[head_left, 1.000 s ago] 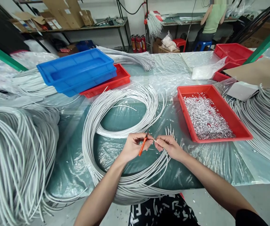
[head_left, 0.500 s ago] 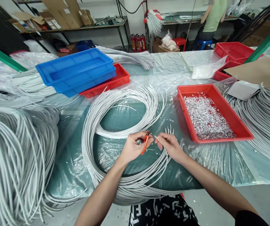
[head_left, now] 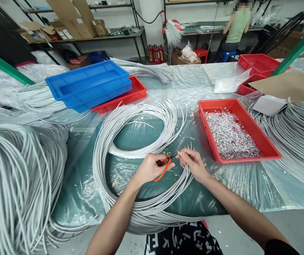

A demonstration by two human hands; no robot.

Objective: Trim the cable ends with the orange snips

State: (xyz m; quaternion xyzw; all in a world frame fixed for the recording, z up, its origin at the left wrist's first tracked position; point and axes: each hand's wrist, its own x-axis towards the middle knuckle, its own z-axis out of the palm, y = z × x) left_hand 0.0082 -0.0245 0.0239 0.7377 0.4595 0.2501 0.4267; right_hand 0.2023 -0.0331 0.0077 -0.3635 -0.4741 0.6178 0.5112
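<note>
My left hand [head_left: 152,168] is closed round orange-handled pliers [head_left: 165,169], whose dark jaws point right and meet a thin cable end. Between the fingertips of my right hand [head_left: 193,163] is that cable end [head_left: 178,152], pinched just beside the jaws. A coiled bundle of grey-white cables [head_left: 100,156] lies around and below both hands, with several cable ends sticking up behind my right hand. To the right, a red tray [head_left: 270,154] holds many small shiny metal pieces [head_left: 230,134].
A large cable heap [head_left: 21,184] covers the left side; more cables [head_left: 300,138] lie far right. Blue trays [head_left: 88,83] rest on a red tray [head_left: 138,90] at the back left. A person in a green top [head_left: 236,26] sits at a far bench.
The pliers have turned and their jaws have moved right to the cable end; their handles are spread wider. My hands are closer together. The camera view has shifted slightly.
</note>
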